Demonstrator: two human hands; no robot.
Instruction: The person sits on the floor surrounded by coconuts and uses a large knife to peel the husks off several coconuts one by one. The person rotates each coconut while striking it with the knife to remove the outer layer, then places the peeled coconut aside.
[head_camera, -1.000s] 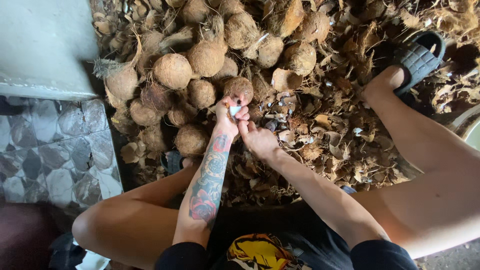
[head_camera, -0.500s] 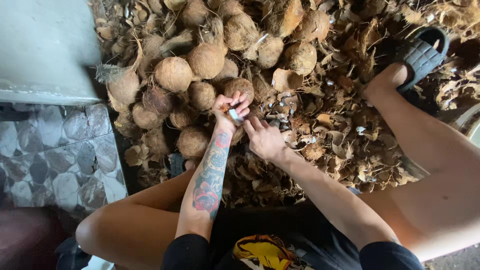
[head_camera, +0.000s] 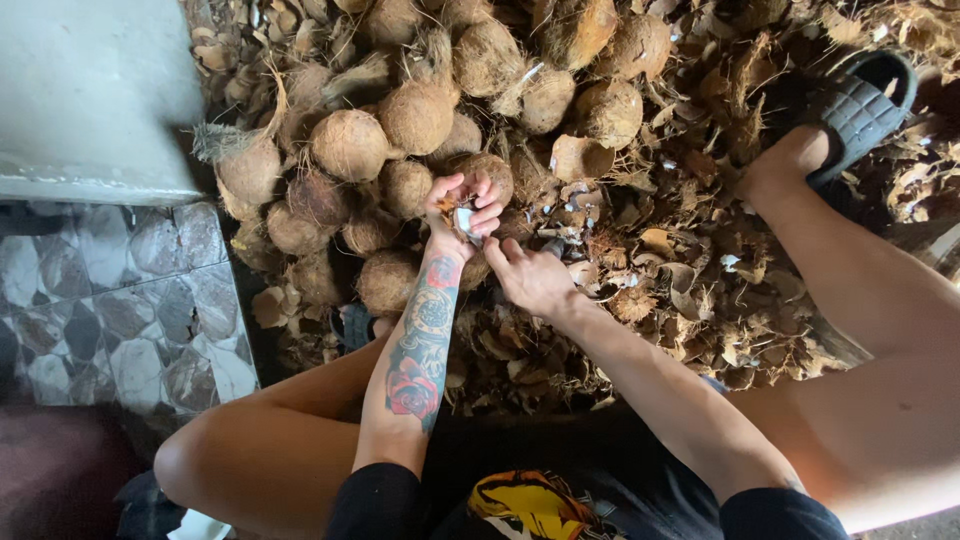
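Observation:
My left hand, on a tattooed forearm, is raised over a heap of brown husked coconuts and grips a small piece of coconut with a white inner side. Just below and to the right of it is my right hand, its back up. Its fingertips reach toward the piece, and nothing shows in them. One coconut lies directly behind my left hand.
Dry husk and shell scraps cover the ground to the right. My foot in a dark sandal rests on them at the upper right. A grey concrete block and patterned tiles lie on the left.
My right hand has drawn back down and to the right, away from the left. The left hand still holds the coconut piece in the same spot.

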